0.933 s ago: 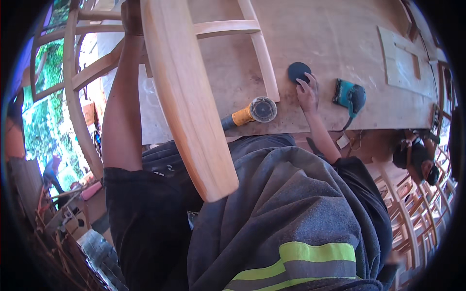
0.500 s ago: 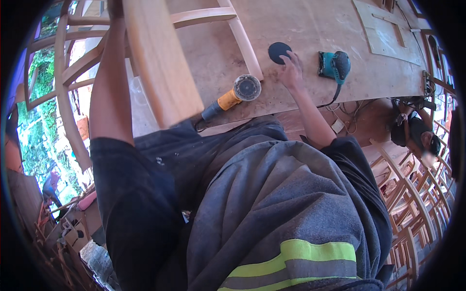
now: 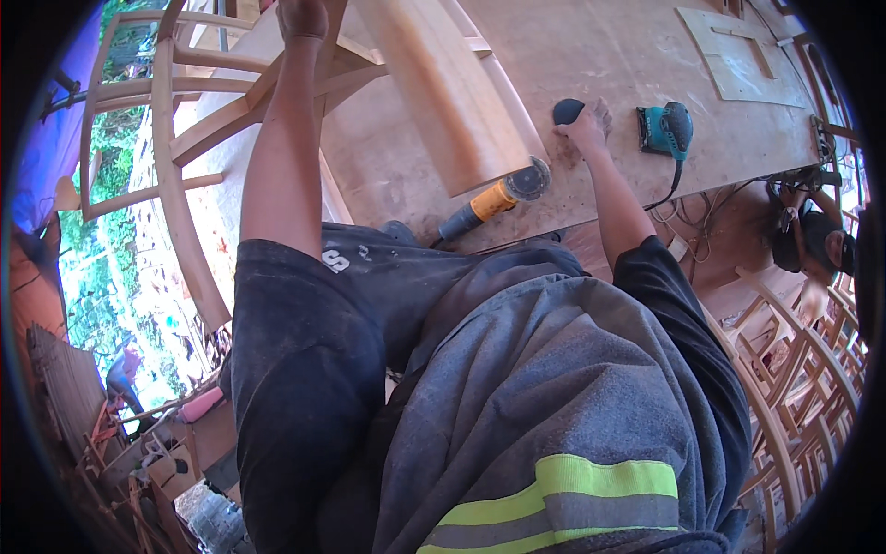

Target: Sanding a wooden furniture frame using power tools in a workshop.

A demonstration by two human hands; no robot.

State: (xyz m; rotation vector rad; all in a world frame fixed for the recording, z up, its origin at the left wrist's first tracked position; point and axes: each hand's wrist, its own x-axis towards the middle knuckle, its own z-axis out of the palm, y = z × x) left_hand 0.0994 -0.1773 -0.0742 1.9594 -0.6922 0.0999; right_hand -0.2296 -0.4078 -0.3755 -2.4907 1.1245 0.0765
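Note:
At the top left, my left hand (image 3: 303, 20) is closed around a wooden chair frame (image 3: 337, 78), its fingertips partly out of sight. A wide, smooth wooden piece (image 3: 452, 92) slants across the table beside it, its lower end partly over an angle grinder (image 3: 480, 205) with a yellow and dark grey body. My right hand (image 3: 591, 129) rests at the table's front half, thumb and fingers drawn in at a thin black disc (image 3: 568, 112). Part of that disc is hidden by the hand. Right of it stands a teal and black sander (image 3: 666, 129).
The wooden table (image 3: 554, 55) carries a flat board with a strip (image 3: 743, 55) at the far right. Cables (image 3: 701, 217) hang below its edge. Another person (image 3: 812, 235) sits at the right, near stacked chair frames (image 3: 794, 369). More wood scraps (image 3: 129, 471) lie at lower left.
The wide wooden piece has swung right with my left hand, now partly covering the grinder. My right hand's fingers have closed in on the black disc. The view has shifted.

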